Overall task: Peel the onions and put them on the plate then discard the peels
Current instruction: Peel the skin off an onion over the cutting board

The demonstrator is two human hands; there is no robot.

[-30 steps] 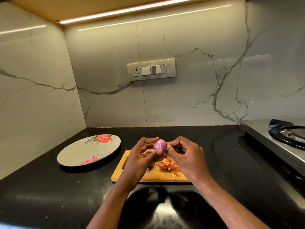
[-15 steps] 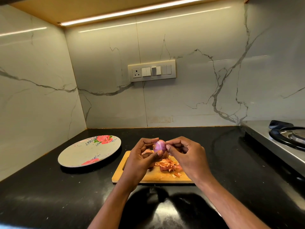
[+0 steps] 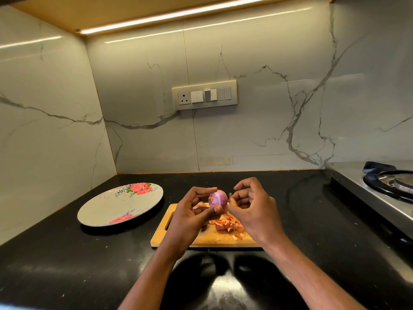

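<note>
Clearly the peeling step is in hand. The left hand (image 3: 192, 218) grips the onion (image 3: 218, 199) between thumb and curled fingers (image 3: 206, 190), holding it in the air above the cutting board (image 3: 161, 237). The right hand (image 3: 254, 211) sits just beside the onion, its fingers curled; whether they pinch a scrap of skin cannot be told. A heap of peels (image 3: 228, 224) lies on the board. The plate (image 3: 105, 211), on the table (image 3: 67, 265) to the left, holds no onion. The onion looks nearly bare, so next probably comes stripping any last skin, then carrying it left to the plate.
</note>
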